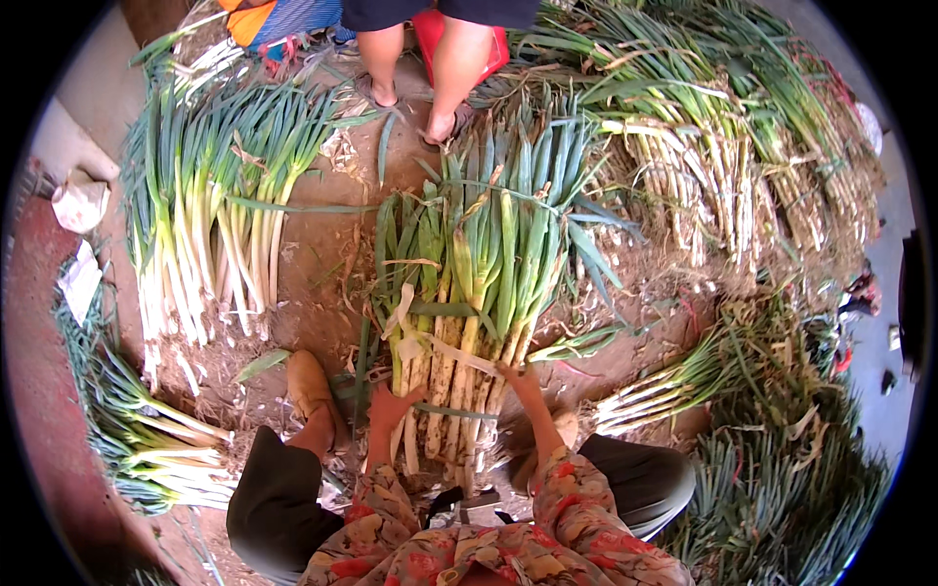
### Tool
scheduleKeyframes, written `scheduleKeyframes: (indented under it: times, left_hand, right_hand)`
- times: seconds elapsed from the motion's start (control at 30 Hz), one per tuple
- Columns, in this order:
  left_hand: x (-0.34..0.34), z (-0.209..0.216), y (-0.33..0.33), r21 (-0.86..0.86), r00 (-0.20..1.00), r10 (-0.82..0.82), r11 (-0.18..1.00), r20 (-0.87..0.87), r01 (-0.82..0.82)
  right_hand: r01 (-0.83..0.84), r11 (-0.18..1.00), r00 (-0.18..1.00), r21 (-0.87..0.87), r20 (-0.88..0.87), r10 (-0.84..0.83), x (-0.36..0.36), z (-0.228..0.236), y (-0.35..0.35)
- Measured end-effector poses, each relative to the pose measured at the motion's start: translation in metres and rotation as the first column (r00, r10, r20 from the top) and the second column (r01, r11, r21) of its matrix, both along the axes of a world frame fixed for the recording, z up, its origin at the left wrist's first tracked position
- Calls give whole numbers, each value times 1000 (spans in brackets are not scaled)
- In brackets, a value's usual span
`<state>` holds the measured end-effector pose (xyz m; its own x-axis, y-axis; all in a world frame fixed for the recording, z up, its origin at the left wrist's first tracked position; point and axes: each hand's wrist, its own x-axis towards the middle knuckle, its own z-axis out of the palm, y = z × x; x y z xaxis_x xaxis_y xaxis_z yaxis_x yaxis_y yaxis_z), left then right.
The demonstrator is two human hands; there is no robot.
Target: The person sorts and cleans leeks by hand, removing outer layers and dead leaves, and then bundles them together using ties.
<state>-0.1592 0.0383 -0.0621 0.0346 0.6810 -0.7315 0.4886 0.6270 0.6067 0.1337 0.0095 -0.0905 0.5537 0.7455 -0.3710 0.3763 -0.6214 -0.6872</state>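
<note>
A large bundle of long green onions (449, 410) lies in front of me, its leafy tops pointing away and its soil-stained white stalks toward me. My left hand (393, 406) is closed against the left side of the stalks, with a digit reaching over them. On the other side, my right hand (518, 379) is closed at the bundle's right edge, beside the end of a pale strip (459, 355) that crosses the stalks. A green leaf band (454, 411) runs across lower down. Another band circles the leaves higher up. Some fingers are hidden among the stalks.
Cleaner green onions (205, 234) lie at left, with a smaller pile (166, 449) below. Unpeeled, rooty ones (703, 186) fill the far right; more (782, 459) lie near right. A person's legs (459, 73) stand beyond the bundle, by a red container (496, 51). Husks litter the ground.
</note>
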Motion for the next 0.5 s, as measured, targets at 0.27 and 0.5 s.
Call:
scheduleKeyframes:
  times: [0.27,0.5]
  left_hand:
    - [27,20,-8,296,974,149,951,-169,-94]
    - [83,6,12,303,966,224,937,-130,-176]
  right_hand:
    - [434,868,663,242,-738,-126,-44,8,9]
    - [461,837,750,295,-633,-190,-8,54,56]
